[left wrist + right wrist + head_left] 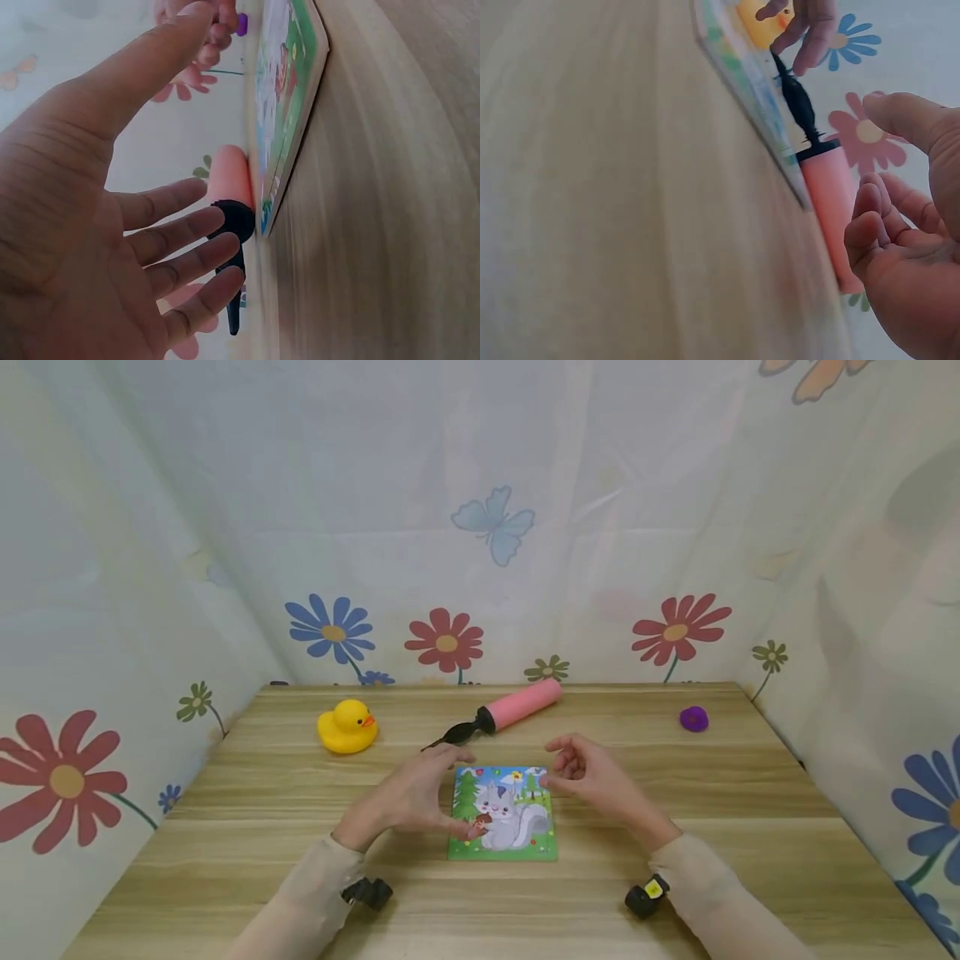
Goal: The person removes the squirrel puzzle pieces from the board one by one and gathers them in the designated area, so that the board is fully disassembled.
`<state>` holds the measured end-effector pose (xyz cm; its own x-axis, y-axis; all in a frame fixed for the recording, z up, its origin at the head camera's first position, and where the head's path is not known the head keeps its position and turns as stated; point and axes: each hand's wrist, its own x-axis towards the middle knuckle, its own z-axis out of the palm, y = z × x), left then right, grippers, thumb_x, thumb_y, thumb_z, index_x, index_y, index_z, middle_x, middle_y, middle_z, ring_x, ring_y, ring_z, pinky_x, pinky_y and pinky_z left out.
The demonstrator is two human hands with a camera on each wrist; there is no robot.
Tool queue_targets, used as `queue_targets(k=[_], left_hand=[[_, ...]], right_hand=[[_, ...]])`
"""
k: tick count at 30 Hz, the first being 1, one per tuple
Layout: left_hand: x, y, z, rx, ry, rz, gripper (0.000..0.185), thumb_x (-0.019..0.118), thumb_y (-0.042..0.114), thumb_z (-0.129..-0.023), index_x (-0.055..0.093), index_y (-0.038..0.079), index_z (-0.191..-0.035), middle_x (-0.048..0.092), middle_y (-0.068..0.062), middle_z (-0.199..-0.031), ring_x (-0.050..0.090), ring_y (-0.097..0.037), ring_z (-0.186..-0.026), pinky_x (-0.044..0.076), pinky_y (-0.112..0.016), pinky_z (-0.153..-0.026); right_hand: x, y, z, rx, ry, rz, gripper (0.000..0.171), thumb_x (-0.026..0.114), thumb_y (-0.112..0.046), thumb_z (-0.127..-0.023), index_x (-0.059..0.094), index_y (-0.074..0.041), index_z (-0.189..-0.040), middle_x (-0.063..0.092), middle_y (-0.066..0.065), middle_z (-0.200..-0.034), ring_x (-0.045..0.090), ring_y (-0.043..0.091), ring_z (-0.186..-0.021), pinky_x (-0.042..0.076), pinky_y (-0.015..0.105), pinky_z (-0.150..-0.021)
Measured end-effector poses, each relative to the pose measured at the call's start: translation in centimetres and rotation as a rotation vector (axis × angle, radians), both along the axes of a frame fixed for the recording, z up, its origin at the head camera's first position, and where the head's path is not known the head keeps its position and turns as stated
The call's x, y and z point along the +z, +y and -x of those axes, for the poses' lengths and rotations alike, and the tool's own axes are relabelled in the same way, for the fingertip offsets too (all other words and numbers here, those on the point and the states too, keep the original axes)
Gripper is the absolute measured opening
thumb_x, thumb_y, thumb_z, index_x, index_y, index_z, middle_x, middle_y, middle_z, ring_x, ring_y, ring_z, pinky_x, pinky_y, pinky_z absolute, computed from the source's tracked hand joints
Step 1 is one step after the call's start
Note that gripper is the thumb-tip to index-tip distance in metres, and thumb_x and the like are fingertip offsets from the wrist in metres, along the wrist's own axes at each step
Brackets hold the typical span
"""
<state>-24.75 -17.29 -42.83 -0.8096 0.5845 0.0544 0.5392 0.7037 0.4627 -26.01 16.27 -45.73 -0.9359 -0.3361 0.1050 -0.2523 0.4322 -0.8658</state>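
Note:
A square squirrel picture puzzle point(506, 818) with a green lower edge lies flat on the wooden table. My left hand point(412, 793) hovers at its left side, thumb over the lower left part of the picture in the head view. In the left wrist view the fingers of this left hand point(112, 202) are spread, with nothing held. At the puzzle's upper right corner is my right hand point(596, 781), thumb tip close to the edge. The right wrist view shows that right hand point(907, 225) with loosely bent fingers and an empty palm.
Behind the puzzle lies a pink hand pump point(525, 704) with a black nozzle, slanting across the table point(262, 827). A yellow rubber duck point(347, 727) sits at the back left, a small purple toy point(693, 719) at the back right. Flower-printed curtains point(375, 485) enclose the table.

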Motion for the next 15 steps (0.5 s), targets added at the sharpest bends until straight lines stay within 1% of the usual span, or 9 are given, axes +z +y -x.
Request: queue_targets(k=[2, 5, 10, 13, 15], left_hand=[[-0.2, -0.1, 0.1, -0.011, -0.013, 0.013, 0.111, 0.104, 0.057, -0.072, 0.054, 0.010, -0.159, 0.055, -0.009, -0.161, 0.055, -0.032, -0.145, 0.045, -0.058, -0.125], [-0.4, -0.3, 0.3, -0.023, -0.025, 0.022, 0.117, 0.106, 0.056, -0.069, 0.052, 0.008, -0.161, 0.052, -0.013, -0.164, 0.051, -0.035, -0.149, 0.042, -0.059, -0.126], [-0.8, -0.5, 0.4, -0.019, -0.068, 0.046, 0.125, 0.107, 0.057, -0.066, 0.048, 0.008, -0.164, 0.045, -0.014, -0.171, 0.038, -0.039, -0.159, 0.036, -0.061, -0.130], [-1.1, -0.5, 0.4, -0.016, -0.092, 0.042, 0.127, 0.107, 0.058, -0.065, 0.047, 0.008, -0.165, 0.042, -0.016, -0.172, 0.034, -0.040, -0.161, 0.035, -0.062, -0.130], [-1.3, -0.5, 0.4, -0.014, -0.095, 0.038, 0.127, 0.108, 0.058, -0.064, 0.047, 0.009, -0.165, 0.040, -0.017, -0.173, 0.035, -0.040, -0.160, 0.036, -0.062, -0.130]], right_hand=[[-0.5, -0.2, 0.1, -0.002, -0.027, 0.003, 0.052, 0.090, -0.020, -0.097, 0.064, -0.002, -0.139, 0.068, 0.011, -0.110, 0.063, 0.023, -0.095, 0.054, 0.026, -0.081], [-1.1, -0.4, 0.3, 0.009, -0.038, -0.002, 0.052, 0.092, -0.023, -0.095, 0.065, -0.003, -0.135, 0.069, 0.011, -0.109, 0.063, 0.023, -0.095, 0.055, 0.026, -0.081], [-1.6, -0.7, 0.6, 0.049, -0.045, 0.013, 0.055, 0.095, -0.022, -0.091, 0.065, 0.000, -0.133, 0.067, 0.015, -0.110, 0.061, 0.023, -0.094, 0.054, 0.026, -0.079], [-1.7, -0.8, 0.6, 0.068, -0.065, 0.005, 0.056, 0.097, -0.019, -0.090, 0.066, 0.001, -0.131, 0.066, 0.014, -0.108, 0.060, 0.022, -0.092, 0.053, 0.025, -0.077], [-1.8, -0.9, 0.7, 0.073, -0.069, -0.007, 0.054, 0.097, -0.018, -0.089, 0.067, 0.001, -0.130, 0.066, 0.013, -0.107, 0.059, 0.022, -0.092, 0.052, 0.025, -0.076]])
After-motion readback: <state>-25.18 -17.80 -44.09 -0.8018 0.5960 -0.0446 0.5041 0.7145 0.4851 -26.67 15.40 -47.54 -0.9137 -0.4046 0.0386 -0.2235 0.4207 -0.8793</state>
